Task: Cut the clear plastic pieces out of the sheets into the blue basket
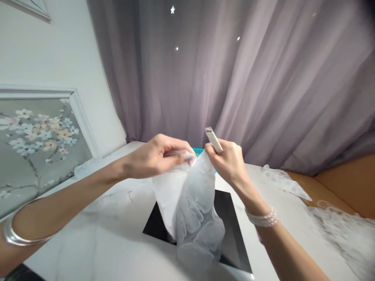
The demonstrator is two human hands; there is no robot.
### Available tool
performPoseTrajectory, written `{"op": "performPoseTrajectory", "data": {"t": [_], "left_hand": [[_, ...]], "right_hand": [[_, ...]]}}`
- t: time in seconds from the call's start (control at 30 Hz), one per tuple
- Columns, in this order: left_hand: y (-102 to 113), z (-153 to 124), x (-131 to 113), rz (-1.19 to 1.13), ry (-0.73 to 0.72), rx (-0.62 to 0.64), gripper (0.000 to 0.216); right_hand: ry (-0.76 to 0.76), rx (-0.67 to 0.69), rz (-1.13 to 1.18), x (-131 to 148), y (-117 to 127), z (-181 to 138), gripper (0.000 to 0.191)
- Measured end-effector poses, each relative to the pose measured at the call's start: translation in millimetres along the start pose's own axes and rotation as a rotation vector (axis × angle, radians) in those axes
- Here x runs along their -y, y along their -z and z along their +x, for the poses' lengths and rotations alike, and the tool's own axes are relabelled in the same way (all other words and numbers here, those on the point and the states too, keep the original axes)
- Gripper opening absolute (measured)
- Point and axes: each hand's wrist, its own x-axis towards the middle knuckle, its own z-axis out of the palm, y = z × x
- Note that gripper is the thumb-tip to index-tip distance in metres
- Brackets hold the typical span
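Note:
A sheer white lace fabric [196,207] with a raised leaf-like pattern hangs between my hands above the table. My left hand [164,156] is closed in a pinch on its top edge. My right hand [228,160], also closed, grips the fabric's upper right edge. A pale, flat, stick-like tool [214,140] sticks up out of my right fist; its lower end is hidden, so its kind is unclear. Beneath the fabric lies a black flat panel [231,226], partly covered. Behind my hands a bit of a teal perforated object [198,152] shows.
All this is over a white marbled table [117,218]. White lace scraps [284,181] and a heap of stringy white trimmings [342,230] lie at the right, near a tan-orange seat [348,183]. A grey curtain [187,78] hangs behind; a framed flower picture [38,136] stands left.

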Motion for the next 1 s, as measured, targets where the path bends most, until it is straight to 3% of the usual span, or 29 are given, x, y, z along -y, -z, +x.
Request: {"op": "performPoseTrajectory", "data": {"t": [0.13, 0.23, 0.3, 0.4, 0.5, 0.6, 0.7, 1.0], "left_hand": [[10.9, -3.7, 13.5, 0.111, 0.038, -0.299, 0.020], [12.0, -5.4, 24.9, 0.327, 0.071, -0.437, 0.022], [7.0, -6.5, 30.2, 0.365, 0.116, -0.366, 0.021], [-6.9, -6.2, 34.1, 0.277, 0.161, -0.096, 0.047], [-17.5, -5.0, 34.9, 0.161, 0.181, 0.049, 0.033], [-13.9, -7.6, 32.9, 0.046, 0.217, 0.074, 0.032], [-2.6, -13.4, 27.7, -0.018, 0.241, 0.126, 0.038], [-2.8, -26.5, 9.4, -0.110, 0.269, 0.145, 0.042]], "right_hand": [[0.051, 0.077, 0.145, -16.4, 13.0, -0.5, 0.035], [0.169, 0.012, 0.092, -16.3, 20.6, -7.9, 0.030], [0.242, -0.055, -0.008, -11.0, 20.0, -13.8, 0.024], [0.357, -0.142, -0.189, -0.9, 11.6, -19.7, 0.020], [0.448, -0.309, -0.400, 0.2, 5.1, -17.8, 0.019], [0.523, -0.466, -0.589, -11.7, 10.9, -11.2, 0.017], [0.541, -0.486, -0.686, -26.1, 25.2, -8.6, 0.013], [0.235, -0.412, -0.705, -37.6, 45.0, -25.1, 0.018]]}}
